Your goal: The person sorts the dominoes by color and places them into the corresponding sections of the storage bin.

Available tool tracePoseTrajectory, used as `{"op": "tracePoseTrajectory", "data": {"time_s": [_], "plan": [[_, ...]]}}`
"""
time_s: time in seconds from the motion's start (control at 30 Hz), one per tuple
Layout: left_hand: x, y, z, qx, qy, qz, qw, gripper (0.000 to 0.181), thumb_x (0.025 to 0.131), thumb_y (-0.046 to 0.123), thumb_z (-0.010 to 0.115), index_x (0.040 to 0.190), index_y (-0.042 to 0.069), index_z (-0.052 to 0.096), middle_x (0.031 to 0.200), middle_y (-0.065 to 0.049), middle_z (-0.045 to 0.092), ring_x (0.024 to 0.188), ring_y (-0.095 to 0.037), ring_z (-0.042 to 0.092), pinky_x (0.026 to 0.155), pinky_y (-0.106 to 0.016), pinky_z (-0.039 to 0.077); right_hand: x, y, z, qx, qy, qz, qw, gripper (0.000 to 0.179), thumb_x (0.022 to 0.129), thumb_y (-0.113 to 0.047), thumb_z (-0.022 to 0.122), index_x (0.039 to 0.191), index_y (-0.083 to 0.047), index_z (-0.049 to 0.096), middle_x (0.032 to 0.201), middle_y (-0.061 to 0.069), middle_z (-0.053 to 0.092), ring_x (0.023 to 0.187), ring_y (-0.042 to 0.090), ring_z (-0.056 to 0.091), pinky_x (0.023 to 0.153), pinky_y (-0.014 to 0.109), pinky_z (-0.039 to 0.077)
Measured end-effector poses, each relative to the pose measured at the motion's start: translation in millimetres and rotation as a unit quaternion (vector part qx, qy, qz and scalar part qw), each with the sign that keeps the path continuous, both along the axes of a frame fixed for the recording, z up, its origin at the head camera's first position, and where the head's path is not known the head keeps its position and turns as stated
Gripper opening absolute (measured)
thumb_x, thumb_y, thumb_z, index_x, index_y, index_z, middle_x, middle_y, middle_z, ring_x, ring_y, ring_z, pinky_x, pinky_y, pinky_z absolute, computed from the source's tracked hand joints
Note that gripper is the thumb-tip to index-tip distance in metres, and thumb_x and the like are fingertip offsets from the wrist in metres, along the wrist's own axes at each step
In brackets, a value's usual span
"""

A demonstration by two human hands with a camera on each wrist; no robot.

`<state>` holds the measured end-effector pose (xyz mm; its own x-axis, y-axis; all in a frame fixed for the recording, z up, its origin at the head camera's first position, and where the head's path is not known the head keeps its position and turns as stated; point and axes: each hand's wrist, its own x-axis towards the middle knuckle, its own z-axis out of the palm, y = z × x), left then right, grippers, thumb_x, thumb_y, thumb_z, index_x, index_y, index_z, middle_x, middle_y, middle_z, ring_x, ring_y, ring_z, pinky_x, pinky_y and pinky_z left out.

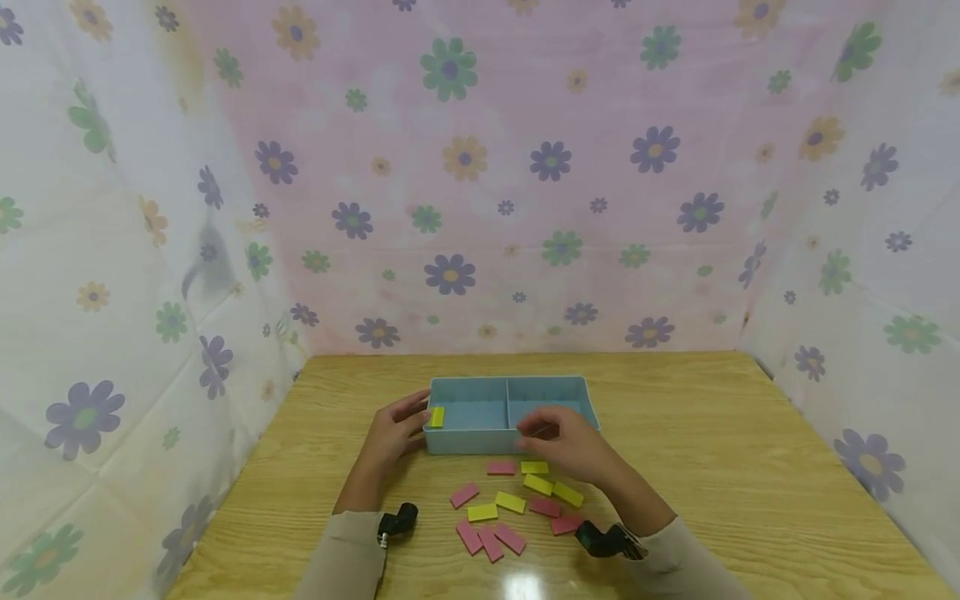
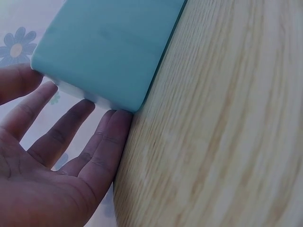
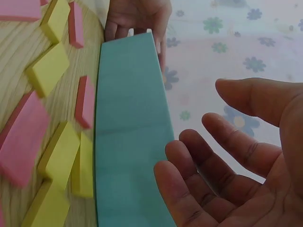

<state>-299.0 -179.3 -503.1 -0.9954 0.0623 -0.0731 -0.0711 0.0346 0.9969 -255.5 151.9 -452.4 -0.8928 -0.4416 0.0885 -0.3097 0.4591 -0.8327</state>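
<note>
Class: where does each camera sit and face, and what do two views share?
Head: worn on the head, facing forward, down at the blue box; left hand, right hand, sleeves show.
Left wrist: worn there, facing the box's front wall; left hand shows.
Right wrist: worn there, facing along that wall; both hands show.
Both wrist views share wall and left hand.

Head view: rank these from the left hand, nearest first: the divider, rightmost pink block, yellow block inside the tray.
1. Yellow block: inside the blue tray, just right of the left hand.
2. Divider: farther right, at mid-tray.
3. Rightmost pink block: farther right again, in front of the tray.
</note>
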Motion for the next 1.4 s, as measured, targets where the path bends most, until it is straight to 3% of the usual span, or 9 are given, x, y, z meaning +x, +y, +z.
{"op": "tracePoseTrajectory", "data": {"time_s": [0.17, 0.4, 0.73, 1.0, 1.23, 1.4], "plan": [[0.8, -0.2, 0.4, -0.007, -0.001, 0.003, 1.0000, 0.047, 0.104, 0.014, 0.063, 0.150, 0.017, 0.057, 0.154, -0.017, 0.053, 0.131, -0.040, 0.061, 0.100, -0.052, 0.057, 2.1, 16.1, -4.3, 0.015, -0.002, 0.004, 0.9999, 0.032, 0.099, -0.033, 0.072, 0.120, -0.010, 0.072, 0.112, 0.000, 0.073, 0.102, 0.019, 0.069, 0.084, 0.028, 0.058], [0.5, 0.1, -0.7, -0.002, 0.000, 0.006, 1.0000, 0.047, 0.103, 0.014, 0.063, 0.150, 0.016, 0.057, 0.154, -0.018, 0.053, 0.130, -0.040, 0.062, 0.100, -0.052, 0.056, 0.0, 39.3, -10.2, 0.027, -0.010, 0.027, 0.9992, 0.033, 0.098, -0.027, 0.073, 0.121, -0.004, 0.072, 0.114, 0.009, 0.073, 0.101, 0.017, 0.069, 0.083, 0.026, 0.058], [-0.6, -0.8, -2.6, 0.003, -0.003, -0.003, 1.0000, 0.048, 0.103, 0.016, 0.065, 0.150, 0.016, 0.057, 0.154, -0.017, 0.054, 0.130, -0.040, 0.062, 0.100, -0.051, 0.057, -5.7, 65.6, -17.1, 0.029, -0.076, 0.084, 0.9931, 0.033, 0.095, -0.021, 0.076, 0.117, 0.003, 0.074, 0.095, 0.009, 0.077, 0.079, 0.015, 0.069, 0.069, 0.031, 0.060], [-1.0, -2.3, 0.6, 0.004, -0.007, 0.006, 1.0000, 0.047, 0.103, 0.015, 0.065, 0.149, 0.017, 0.058, 0.154, -0.018, 0.053, 0.131, -0.040, 0.061, 0.100, -0.052, 0.057, -8.7, 69.3, -20.2, 0.038, -0.115, 0.065, 0.9905, 0.033, 0.091, -0.020, 0.080, 0.114, 0.003, 0.076, 0.084, 0.008, 0.077, 0.071, 0.023, 0.070, 0.063, 0.039, 0.060], [-2.2, -2.8, -1.1, 0.007, -0.005, 0.005, 0.9999, 0.047, 0.102, 0.014, 0.066, 0.148, 0.017, 0.059, 0.153, -0.016, 0.055, 0.130, -0.040, 0.062, 0.099, -0.051, 0.057, -6.7, 64.4, -22.2, 0.040, -0.135, 0.054, 0.9886, 0.034, 0.086, -0.017, 0.085, 0.113, 0.002, 0.076, 0.081, 0.009, 0.075, 0.069, 0.020, 0.067, 0.061, 0.037, 0.058], [-1.0, -1.9, -0.1, 0.001, -0.005, 0.002, 1.0000, 0.047, 0.102, 0.016, 0.066, 0.148, 0.018, 0.059, 0.153, -0.016, 0.055, 0.130, -0.040, 0.062, 0.099, -0.051, 0.057, -5.3, 60.5, -25.3, 0.061, -0.123, 0.045, 0.9895, 0.036, 0.082, -0.018, 0.087, 0.112, 0.000, 0.077, 0.081, 0.005, 0.075, 0.068, 0.015, 0.065, 0.060, 0.034, 0.057]]}}
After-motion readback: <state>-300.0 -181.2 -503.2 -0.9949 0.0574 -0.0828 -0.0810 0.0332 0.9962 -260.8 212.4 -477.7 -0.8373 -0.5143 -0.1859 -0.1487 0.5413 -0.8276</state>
